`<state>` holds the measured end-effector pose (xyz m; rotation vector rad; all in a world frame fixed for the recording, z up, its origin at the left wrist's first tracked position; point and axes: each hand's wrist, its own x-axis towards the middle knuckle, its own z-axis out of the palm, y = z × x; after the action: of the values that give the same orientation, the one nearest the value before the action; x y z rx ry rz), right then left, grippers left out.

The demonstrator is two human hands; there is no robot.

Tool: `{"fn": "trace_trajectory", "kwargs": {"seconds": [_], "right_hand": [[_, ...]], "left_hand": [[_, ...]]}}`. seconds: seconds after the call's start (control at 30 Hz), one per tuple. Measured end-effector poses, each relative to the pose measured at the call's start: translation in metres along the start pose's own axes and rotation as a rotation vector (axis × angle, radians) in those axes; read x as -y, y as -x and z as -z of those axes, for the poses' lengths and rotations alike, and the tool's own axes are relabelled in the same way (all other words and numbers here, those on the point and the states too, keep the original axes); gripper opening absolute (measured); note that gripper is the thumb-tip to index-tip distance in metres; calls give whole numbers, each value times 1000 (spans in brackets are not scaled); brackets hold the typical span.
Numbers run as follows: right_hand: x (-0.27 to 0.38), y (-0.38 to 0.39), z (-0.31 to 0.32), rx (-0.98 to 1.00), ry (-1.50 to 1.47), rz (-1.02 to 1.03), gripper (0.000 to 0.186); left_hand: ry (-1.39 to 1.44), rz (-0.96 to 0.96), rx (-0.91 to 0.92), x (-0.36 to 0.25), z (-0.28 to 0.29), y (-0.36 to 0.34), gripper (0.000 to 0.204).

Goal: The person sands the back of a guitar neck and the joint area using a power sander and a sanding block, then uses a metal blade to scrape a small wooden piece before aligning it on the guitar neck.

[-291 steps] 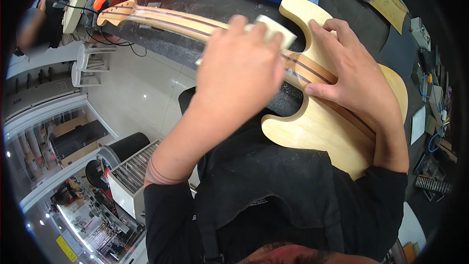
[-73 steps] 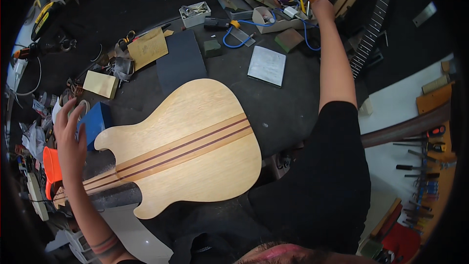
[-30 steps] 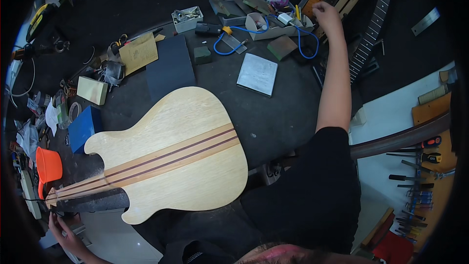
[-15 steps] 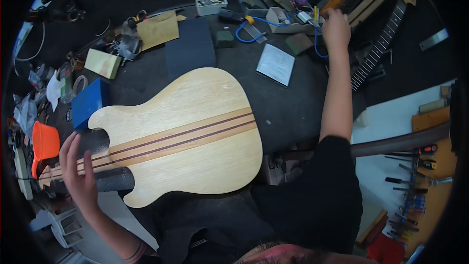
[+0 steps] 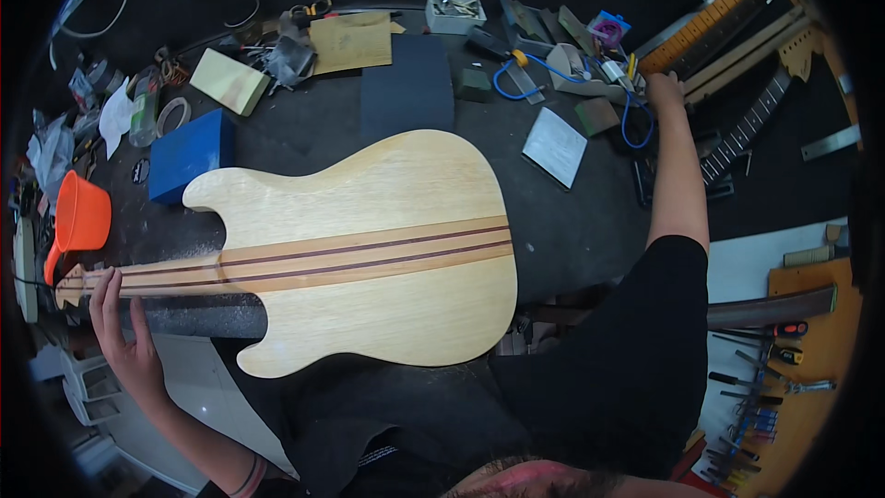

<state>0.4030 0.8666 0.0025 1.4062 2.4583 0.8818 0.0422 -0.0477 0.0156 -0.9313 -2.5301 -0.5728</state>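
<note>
An unfinished electric guitar (image 5: 387, 180) of pale wood lies across the bench, its body crossed by a brown band with two dark stripes. Its neck points left. My left hand (image 5: 129, 341) is open by the headstock end, fingers apart, fingertips over the neck's near edge; I cannot tell how firmly they touch. At the far right my right hand (image 5: 666, 90) reaches down beside a light tray (image 5: 590, 85), a blue cord (image 5: 636, 129) and a fretted guitar neck (image 5: 705, 29). Its fingers are mostly hidden, so any hold is unclear.
Left of the guitar stand an orange dipper (image 5: 83, 212) and a blue block (image 5: 192, 157). Beyond it lie a pale block (image 5: 229, 81), sandpaper sheets (image 5: 406, 88) and a white-grey square pad (image 5: 554, 148). Several hand tools (image 5: 765, 387) hang on a board at the right.
The whole view has shifted and turned, so the bench things sit farther right. My left hand has drawn nearer the neck's near edge, showing more neck. My right hand remains beside the tray.
</note>
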Motion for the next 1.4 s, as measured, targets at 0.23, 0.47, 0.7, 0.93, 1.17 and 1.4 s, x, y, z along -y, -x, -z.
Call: {"fn": "trace_trajectory", "kwargs": {"seconds": [0.23, 0.47, 0.7, 0.93, 1.17, 1.4], "right_hand": [[-3, -3, 7, -5, -13, 45, 36], [-29, -17, 42, -16, -120, -57, 23], [19, 59, 151, -295, -1273, 152, 31], [169, 254, 297, -95, -1918, 560, 18], [274, 393, 362, -114, -2062, 939, 16], [314, 477, 364, -406, -1928, 1081, 22]], "left_hand": [[-7, 21, -18, 32, 8, 15, 43], [5, 51, -28, 26, 7, 10, 39], [501, 161, -201, -16, 8, -14, 42], [1341, 137, 336, -166, -22, -64, 42], [1910, 335, 481, -195, -20, -8, 34], [2048, 384, 78, -167, -12, 71, 10]]}}
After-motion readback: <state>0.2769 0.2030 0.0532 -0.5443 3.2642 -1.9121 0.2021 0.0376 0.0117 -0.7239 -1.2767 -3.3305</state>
